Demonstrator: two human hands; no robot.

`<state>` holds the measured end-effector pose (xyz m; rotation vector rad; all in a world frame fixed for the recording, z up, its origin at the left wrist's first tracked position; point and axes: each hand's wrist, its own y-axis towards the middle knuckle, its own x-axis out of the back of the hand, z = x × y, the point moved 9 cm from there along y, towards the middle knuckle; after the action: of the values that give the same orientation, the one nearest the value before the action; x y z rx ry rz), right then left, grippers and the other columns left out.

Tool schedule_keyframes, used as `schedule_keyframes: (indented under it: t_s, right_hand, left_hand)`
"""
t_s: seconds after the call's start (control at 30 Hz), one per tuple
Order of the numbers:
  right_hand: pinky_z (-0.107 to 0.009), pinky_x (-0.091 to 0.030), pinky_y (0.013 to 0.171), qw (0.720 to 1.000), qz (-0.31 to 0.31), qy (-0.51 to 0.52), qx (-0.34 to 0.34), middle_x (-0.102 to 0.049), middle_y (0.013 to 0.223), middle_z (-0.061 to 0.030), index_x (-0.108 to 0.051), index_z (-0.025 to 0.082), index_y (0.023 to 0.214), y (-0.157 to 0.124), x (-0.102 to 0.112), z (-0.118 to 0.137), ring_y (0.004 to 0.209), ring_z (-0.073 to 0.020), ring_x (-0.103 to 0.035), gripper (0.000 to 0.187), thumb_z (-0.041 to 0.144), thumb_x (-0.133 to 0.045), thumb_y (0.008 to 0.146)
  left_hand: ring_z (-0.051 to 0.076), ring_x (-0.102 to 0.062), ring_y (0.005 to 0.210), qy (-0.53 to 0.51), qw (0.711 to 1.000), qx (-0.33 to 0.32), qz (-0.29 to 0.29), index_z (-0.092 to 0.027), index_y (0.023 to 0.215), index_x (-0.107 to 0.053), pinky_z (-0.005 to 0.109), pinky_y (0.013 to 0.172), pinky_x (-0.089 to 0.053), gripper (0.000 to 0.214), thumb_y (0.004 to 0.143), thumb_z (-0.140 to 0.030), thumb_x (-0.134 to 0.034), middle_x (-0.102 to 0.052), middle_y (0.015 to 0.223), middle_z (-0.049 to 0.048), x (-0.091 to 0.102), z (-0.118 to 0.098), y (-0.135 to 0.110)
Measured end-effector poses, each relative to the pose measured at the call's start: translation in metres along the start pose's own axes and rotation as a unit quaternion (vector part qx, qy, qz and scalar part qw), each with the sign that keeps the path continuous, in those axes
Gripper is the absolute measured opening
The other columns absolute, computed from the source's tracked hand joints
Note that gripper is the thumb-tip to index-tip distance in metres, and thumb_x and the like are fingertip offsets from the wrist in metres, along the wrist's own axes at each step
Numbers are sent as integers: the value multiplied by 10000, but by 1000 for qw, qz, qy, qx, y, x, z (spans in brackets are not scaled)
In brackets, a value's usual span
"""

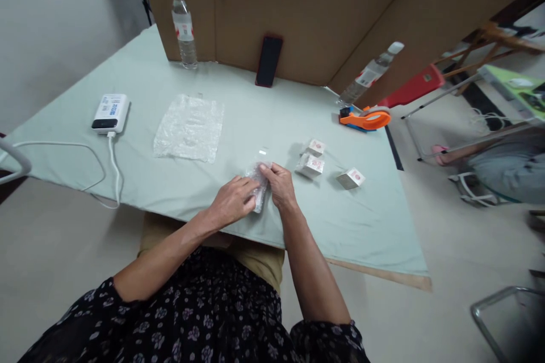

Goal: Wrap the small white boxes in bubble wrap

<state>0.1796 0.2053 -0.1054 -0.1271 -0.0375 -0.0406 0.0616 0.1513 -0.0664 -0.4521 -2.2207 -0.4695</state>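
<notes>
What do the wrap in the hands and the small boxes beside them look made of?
The wrap looks like clear bubble plastic: translucent, glossy, bumpy texture. The small boxes look like matte white printed cardboard: sharp folded edges, red marks.

1 camera on the head looks forward and down, near the left hand (232, 199) and right hand (279, 184).

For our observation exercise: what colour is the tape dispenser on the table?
The tape dispenser is orange, seen clearest in the head view.
</notes>
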Motion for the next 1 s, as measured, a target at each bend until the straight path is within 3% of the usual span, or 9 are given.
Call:
schedule_keyframes:
  t_s: [0.17,0.27,0.37,0.5,0.63,0.73,0.8,0.9,1.0]
  right_hand:
    - [-314,-492,820,999,16,-16,50,-681,813,-10,-713,202,831,-25,0,14,823,-185,-604,270,462,-669,769]
    - [-354,-482,926,994,49,-44,89,-728,935,-26,-755,223,898,-39,0,20,923,-208,-645,217,400,-669,808]
    - [-383,-459,1000,984,72,-92,132,-734,1013,-40,-775,250,913,-50,-2,25,1019,-220,-649,181,373,-667,834]
    - [-392,-477,988,967,86,-160,179,-678,1110,-70,-777,260,959,-59,-2,25,1079,-220,-625,206,373,-623,882]
    - [-446,-439,1041,923,116,-273,244,-605,1246,-92,-705,282,1190,-77,-4,24,1193,-249,-564,322,389,-613,900]
    - [-497,-402,1058,871,122,-376,293,-537,1367,-132,-567,267,1380,-91,-10,22,1271,-309,-502,596,447,-705,828]
    - [-506,-402,1037,840,113,-428,314,-521,1395,-143,-513,265,1426,-95,-13,18,1267,-333,-495,676,444,-723,808]
    - [-481,-403,1007,817,87,-468,326,-562,1360,-125,-524,284,1407,-94,-17,15,1219,-316,-523,561,343,-656,865]
    - [-452,-399,995,812,72,-475,332,-596,1323,-112,-574,278,1352,-90,-18,14,1185,-292,-547,462,281,-612,891]
  left_hand:
    - [230,-603,1027,-35,993,79,-82,-205,1097,-607,378,935,-523,292,805,-214,-610,-584,1072,75,9,15,-9]
    - [280,-551,1161,-42,987,101,-117,-171,1199,-537,444,1024,-479,474,746,-228,-668,-565,1177,118,16,22,-10]
    - [311,-435,1342,-80,991,74,-79,-163,1290,-487,481,1128,-391,623,701,-192,-686,-472,1395,162,14,26,-3]
    - [297,-479,1320,-140,988,61,7,-180,1038,-593,472,1125,-391,324,720,-179,-656,-526,1368,142,5,33,5]
    - [265,-547,1227,-195,979,49,16,-198,892,-561,470,1061,-439,167,732,-164,-597,-567,1303,125,8,32,6]
    - [251,-563,1190,-215,975,45,24,-196,856,-544,461,1030,-458,155,716,-130,-548,-566,1304,128,7,29,5]
    - [249,-561,1193,-216,975,42,22,-198,841,-538,455,1028,-457,158,704,-118,-539,-576,1295,126,6,28,5]
    - [245,-570,1186,-208,978,34,11,-204,801,-527,447,1037,-452,99,728,-142,-549,-615,1236,112,7,29,7]
    - [237,-602,1141,-202,979,28,14,-206,793,-537,445,1033,-463,44,764,-182,-560,-658,1175,94,12,33,5]
